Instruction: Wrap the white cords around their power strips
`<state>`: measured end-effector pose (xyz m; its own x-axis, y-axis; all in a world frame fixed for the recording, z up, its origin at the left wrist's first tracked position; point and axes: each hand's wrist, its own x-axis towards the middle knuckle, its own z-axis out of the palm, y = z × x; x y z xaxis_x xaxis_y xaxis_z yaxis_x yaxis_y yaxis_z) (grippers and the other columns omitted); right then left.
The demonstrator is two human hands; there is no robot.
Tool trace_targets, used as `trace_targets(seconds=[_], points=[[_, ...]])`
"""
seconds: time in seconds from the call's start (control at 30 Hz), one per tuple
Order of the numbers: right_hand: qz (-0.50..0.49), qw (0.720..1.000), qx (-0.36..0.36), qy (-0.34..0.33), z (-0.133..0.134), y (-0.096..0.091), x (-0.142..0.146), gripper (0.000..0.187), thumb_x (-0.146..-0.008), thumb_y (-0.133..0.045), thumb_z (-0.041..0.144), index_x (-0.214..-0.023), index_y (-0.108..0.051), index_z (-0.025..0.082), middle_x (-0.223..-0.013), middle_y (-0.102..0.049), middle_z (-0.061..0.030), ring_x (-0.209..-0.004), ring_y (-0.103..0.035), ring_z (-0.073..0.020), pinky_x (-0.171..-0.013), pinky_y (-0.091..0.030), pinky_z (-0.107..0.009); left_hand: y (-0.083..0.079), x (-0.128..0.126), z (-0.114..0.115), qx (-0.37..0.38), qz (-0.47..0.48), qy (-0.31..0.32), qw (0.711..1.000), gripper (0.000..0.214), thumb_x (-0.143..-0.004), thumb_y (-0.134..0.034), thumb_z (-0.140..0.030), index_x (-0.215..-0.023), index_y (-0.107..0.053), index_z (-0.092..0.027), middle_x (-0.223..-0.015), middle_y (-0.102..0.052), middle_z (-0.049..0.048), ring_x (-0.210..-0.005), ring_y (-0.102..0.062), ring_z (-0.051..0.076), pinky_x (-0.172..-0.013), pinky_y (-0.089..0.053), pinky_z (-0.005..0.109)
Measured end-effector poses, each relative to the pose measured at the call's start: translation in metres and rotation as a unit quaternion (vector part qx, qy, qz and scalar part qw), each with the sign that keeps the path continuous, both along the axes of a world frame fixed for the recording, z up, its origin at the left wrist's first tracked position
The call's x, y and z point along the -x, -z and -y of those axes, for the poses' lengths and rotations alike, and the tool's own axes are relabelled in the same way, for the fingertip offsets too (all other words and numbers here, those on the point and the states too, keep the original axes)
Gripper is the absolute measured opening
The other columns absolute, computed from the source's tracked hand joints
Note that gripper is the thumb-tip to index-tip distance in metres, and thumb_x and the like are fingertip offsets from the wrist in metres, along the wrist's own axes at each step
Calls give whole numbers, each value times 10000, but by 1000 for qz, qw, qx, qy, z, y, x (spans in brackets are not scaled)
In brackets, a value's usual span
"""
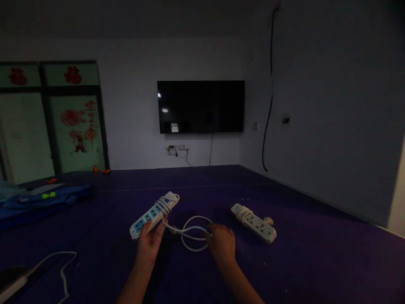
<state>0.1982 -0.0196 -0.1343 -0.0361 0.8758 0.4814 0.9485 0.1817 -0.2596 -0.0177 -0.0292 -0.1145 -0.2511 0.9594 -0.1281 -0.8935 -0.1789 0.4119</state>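
My left hand [149, 241] grips a white power strip [144, 228] with blue socket faces, tilted up to the right. Several turns of its white cord are wound round the far end. From there the loose cord [189, 247] runs in loops to my right hand [222, 241], whose fingers are closed on it. A plug seems to lie beside the cord near my left fingers, but it is dim. To the right of my right hand lies a second white power strip [262, 228], its cord wrapped round one end and its plug [268, 221] beside it.
The purple surface [196, 190] reaches to the walls. Blue cloth [60, 195] lies at the left, and a thin white cable [62, 270] curls at lower left. A black television [202, 107] hangs on the far wall; a dark cable [267, 122] hangs at right.
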Motion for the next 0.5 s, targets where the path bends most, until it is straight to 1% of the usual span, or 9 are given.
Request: trace_targets(seconds=[0.13,0.2,0.27,0.33,0.37,0.43,0.5], points=[[15,998,-1,59,-10,1,-18,179,-836,-464,216,-869,-639,206,-880,-672,-82,-885,-592,-222,-719,-337,-316,3,0,2,-9,-23,-16,1000,363,-861,-384,-152,-1202,-468,-60,-854,-698,136,-823,-676,211,-692,-566,254],[9,996,23,81,-16,4,-30,193,-844,-453,224,-879,-641,204,-874,-671,-87,-863,-605,-221,-685,-352,-304,4,0,2,-10,-31,-16,999,361,-862,-378,-162,-1185,-476,-35,-864,-692,156,-845,-671,223,-684,-568,254],[-3,994,61,92,-21,7,-40,202,-845,-453,245,-882,-645,197,-863,-670,-91,-838,-614,-220,-645,-364,-290,4,0,1,-10,-37,-18,999,353,-859,-384,-165,-1174,-487,-43,-883,-690,154,-886,-659,233,-706,-566,263],[-12,993,80,82,-24,9,-45,196,-828,-472,240,-903,-647,191,-877,-669,-93,-852,-611,-219,-648,-375,-280,6,0,-2,-6,-42,-21,999,343,-850,-403,-155,-1171,-496,-76,-906,-691,137,-922,-647,232,-739,-558,271],[-13,995,74,71,-24,10,-45,199,-807,-495,222,-936,-643,190,-906,-667,-92,-883,-601,-222,-675,-381,-283,7,-1,-3,-2,-45,-20,999,341,-845,-414,-150,-1169,-500,-89,-916,-691,133,-933,-643,233,-753,-555,275],[-6,999,35,36,-22,9,-39,307,-747,-534,156,-1041,-614,198,-1007,-648,-91,-974,-560,-239,-761,-379,-308,11,-4,-7,8,-52,-15,999,336,-835,-432,-142,-1162,-507,-113,-932,-691,127,-942,-640,235,-767,-551,287],[-2,1000,-19,-23,-16,6,-27,458,-703,-521,82,-1138,-564,219,-1121,-605,-85,-1053,-508,-253,-838,-358,-348,16,-8,-9,15,-60,-6,998,323,-824,-451,-129,-1140,-519,-134,-926,-696,115,-926,-647,234,-762,-554,297]])
